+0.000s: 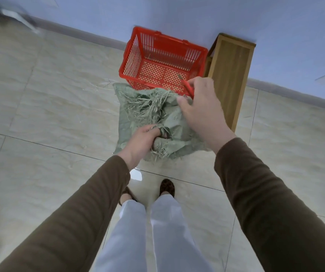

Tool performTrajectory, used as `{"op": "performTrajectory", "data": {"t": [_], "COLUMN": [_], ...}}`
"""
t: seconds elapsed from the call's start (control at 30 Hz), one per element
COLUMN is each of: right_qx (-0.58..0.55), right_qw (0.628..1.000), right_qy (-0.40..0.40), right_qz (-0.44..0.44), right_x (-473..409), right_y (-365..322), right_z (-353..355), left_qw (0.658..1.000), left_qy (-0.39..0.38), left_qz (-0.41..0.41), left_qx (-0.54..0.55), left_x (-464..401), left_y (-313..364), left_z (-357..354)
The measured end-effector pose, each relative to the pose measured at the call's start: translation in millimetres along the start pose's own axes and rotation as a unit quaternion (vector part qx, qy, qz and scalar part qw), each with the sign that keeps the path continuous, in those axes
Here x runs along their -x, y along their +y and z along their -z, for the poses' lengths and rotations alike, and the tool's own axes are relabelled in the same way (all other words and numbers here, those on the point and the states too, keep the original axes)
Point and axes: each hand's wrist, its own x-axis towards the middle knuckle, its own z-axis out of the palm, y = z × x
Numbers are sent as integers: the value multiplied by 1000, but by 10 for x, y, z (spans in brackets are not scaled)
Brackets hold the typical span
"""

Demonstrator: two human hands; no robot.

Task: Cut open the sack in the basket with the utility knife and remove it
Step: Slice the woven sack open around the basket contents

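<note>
A green woven sack (138,107), frayed and torn along its cut edges, hangs in front of the red plastic basket (132,55), outside it. My left hand (140,142) grips a bunched fold at the sack's lower middle. My right hand (201,103) is at the sack's upper right corner and holds a red utility knife (187,86), whose blade tip points up-left over the basket's near rim. The basket stands on the floor against the wall and holds only a few loose fibres.
A tall wooden stand (230,75) is right next to the basket, close to my right hand. Glossy beige tiles (49,114) cover the floor. My legs and feet (166,187) are below the sack. Loose strands lie on the tiles left of the basket.
</note>
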Motion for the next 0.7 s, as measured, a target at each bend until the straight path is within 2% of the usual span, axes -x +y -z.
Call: {"op": "performTrajectory", "data": {"t": [0.07, 0.17, 0.23, 0.33, 0.43, 0.57, 0.63, 0.7], "right_qx": [-40, 12, -28, -173, -293, -368, -341, -206], "right_qw": [994, 971, 966, 954, 917, 870, 875, 921], "right_qy": [-97, -240, -254, -222, -210, -260, -287, -301], "right_qz": [3, 11, -40, -104, -171, -201, -190, -134], "right_x": [119, 275, 348, 440, 499, 516, 520, 545], "right_y": [-123, -206, -161, -54, 40, 118, 150, 181], "right_z": [89, 89, 51, -20, -54, -69, -41, -15], "left_qw": [1000, 999, 999, 998, 996, 996, 996, 996], "left_qy": [12, 9, -16, -26, -15, -30, -26, -21], "left_qz": [-14, -33, -34, -65, -84, -83, -82, -89], "left_qx": [-8, -2, 17, 0, -8, -4, 2, -12], "left_x": [-14, -12, -5, -5, 3, 37, 46, 38], "left_y": [1, -4, -12, -27, -16, 5, 20, 9], "left_z": [-19, -40, -37, -14, -11, -15, -18, -19]}}
